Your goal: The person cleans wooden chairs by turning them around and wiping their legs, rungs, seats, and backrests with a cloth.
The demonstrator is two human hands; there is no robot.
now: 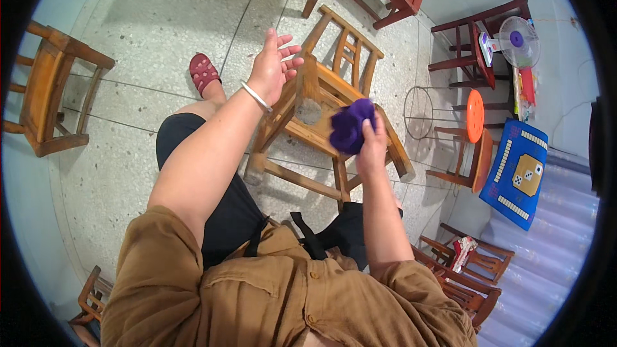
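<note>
Right hand (373, 148) bunched tight around a purple cloth (351, 126), pressing it on the seat edge of a tipped wooden chair (321, 112) lying on the speckled floor (148, 26). Left hand (273, 67) raised, fingers spread, palm bare, just beside the chair's upturned leg; silver bangle (256, 96) at the wrist. Red slipper (204, 72) shows beyond the knee.

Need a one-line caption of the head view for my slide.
Right hand presses a bunched purple cloth to a small wooden chair while the open left hand hovers beside it.
</note>
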